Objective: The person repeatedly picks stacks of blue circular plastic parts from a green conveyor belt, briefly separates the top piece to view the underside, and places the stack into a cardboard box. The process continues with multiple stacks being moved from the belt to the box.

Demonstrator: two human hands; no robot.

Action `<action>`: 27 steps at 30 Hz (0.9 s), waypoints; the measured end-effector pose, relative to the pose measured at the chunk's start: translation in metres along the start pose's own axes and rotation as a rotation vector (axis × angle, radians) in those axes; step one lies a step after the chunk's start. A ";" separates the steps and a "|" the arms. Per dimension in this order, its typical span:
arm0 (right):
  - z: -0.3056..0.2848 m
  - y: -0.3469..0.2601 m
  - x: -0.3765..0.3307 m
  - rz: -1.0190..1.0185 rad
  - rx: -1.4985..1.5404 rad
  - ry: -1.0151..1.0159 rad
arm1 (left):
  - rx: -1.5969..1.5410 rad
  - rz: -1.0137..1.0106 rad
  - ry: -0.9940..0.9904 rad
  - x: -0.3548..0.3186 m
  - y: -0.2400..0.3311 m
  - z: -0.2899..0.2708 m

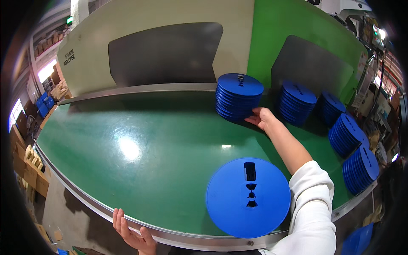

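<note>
My right hand (260,118) reaches far across the green table, its thumb and fingers apart against the lower right side of a stack of blue plastic reel discs (239,100). That stack stands upright by the back rail. My left hand (135,236) is at the table's near edge, fingers spread and holding nothing. Close to me, right of centre, lies another blue reel disc (227,199) seen from above, with a rectangular slot and smaller cutouts; whether more discs lie beneath it is hidden. My right forearm, in a white sleeve, passes along its right side.
More stacks of blue discs line the right side: one stack (296,104) near my forearm, others (346,135) curving toward the near right corner (360,170). A metal rail (140,89) and a beige and green machine panel (170,17) bound the back. Cardboard boxes (29,170) are at left.
</note>
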State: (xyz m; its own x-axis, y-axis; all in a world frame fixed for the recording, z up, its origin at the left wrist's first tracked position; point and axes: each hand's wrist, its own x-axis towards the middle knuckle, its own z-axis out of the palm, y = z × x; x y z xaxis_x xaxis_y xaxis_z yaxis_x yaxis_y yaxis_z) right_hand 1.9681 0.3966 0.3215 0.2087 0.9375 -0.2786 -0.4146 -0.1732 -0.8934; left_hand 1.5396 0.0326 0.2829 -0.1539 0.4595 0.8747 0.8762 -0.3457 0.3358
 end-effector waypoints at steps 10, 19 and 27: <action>-0.002 -0.028 -0.046 -0.135 0.006 -0.024 | 0.022 0.132 -0.028 0.019 0.002 -0.012; -0.040 -0.112 -0.223 -0.320 -0.135 0.046 | -0.165 0.231 -0.070 0.019 -0.014 -0.016; -0.046 -0.073 -0.498 -0.492 -0.190 0.499 | -0.544 0.471 -0.142 -0.001 -0.049 -0.012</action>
State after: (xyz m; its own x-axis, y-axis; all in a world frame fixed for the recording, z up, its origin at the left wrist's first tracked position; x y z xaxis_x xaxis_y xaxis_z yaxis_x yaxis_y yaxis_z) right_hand 1.9347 -0.0713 0.5090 0.7292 0.6792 0.0838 -0.0174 0.1409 -0.9899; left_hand 1.4910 0.0392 0.2698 0.2760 0.2510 0.9278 0.4789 -0.8729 0.0937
